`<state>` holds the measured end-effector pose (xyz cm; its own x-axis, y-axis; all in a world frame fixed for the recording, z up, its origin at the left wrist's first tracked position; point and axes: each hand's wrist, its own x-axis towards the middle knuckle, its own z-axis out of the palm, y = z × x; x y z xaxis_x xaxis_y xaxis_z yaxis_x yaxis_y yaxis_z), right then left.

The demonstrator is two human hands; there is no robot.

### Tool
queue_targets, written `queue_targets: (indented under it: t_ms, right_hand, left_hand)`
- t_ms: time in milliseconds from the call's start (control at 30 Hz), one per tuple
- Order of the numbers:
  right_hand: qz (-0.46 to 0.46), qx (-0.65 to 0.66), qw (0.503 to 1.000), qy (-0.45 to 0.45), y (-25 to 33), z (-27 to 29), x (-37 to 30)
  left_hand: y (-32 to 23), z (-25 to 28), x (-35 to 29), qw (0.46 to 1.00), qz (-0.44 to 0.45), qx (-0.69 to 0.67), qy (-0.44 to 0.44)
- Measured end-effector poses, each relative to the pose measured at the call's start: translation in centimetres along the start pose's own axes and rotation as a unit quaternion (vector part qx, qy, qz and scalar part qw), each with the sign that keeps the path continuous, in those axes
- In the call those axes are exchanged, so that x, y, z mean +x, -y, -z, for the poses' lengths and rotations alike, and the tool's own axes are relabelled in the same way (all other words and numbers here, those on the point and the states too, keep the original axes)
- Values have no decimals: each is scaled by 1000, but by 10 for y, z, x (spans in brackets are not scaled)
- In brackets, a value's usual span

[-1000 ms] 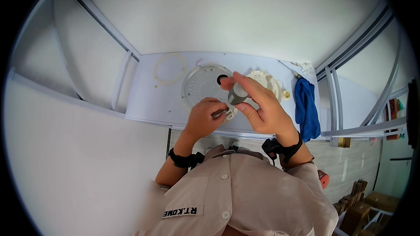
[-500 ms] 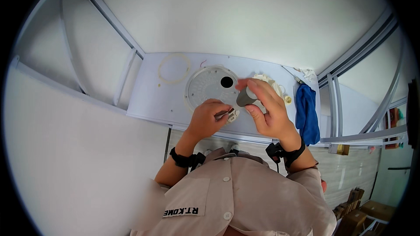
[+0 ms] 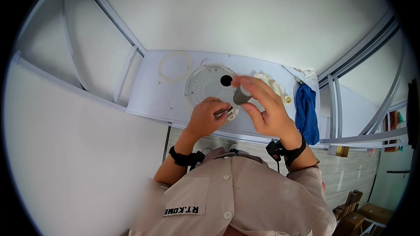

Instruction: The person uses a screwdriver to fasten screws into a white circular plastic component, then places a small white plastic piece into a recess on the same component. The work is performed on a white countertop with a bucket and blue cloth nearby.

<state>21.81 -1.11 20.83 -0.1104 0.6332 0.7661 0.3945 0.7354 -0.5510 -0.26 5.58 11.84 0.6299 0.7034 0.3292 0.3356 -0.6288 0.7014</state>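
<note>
My left hand (image 3: 206, 115) is closed, thumb and fingers pinched at the near right edge of a round silver-grey disc (image 3: 205, 82). At its fingertips is a small white part (image 3: 232, 115) with dark spots; its kind is unclear. My right hand (image 3: 267, 109) has thumb and fingers around a short grey cylinder (image 3: 241, 96) with a paler flat end, held tilted above the disc's right side. Those fingertips are smeared by motion. Whatever lies under the cylinder is hidden. A round black spot or hole (image 3: 226, 80) shows on the disc near the right fingertips.
On the white table (image 3: 144, 82) a thin pale ring (image 3: 160, 67) lies far left. Crumpled cream material (image 3: 273, 82) and a small yellowish round piece (image 3: 287, 100) lie right of the disc. Further right are a slim tool (image 3: 299, 79) and a blue cloth (image 3: 307, 113). Frame bars flank both sides.
The grey cylinder and my right fingers have shifted slightly left, and the cylinder's tilt has changed a little. My left hand stays nearly in place.
</note>
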Motion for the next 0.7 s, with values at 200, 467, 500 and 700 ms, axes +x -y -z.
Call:
queue_targets:
  t_ms: [200, 467, 500, 700]
  right_hand:
    - [43, -88, 995, -30, -9, 0, -13]
    - [2, 24, 999, -23, 3, -6, 2]
    - [-9, 40, 999, -14, 3, -6, 2]
    - [20, -21, 999, 27, -14, -3, -5]
  left_hand:
    - [0, -4, 0, 1000, 5, 12, -11]
    - [-5, 0, 3, 999, 27, 30, -3]
    - [-5, 0, 4, 999, 27, 34, -1]
    - [-1, -3, 2, 999, 30, 26, -5]
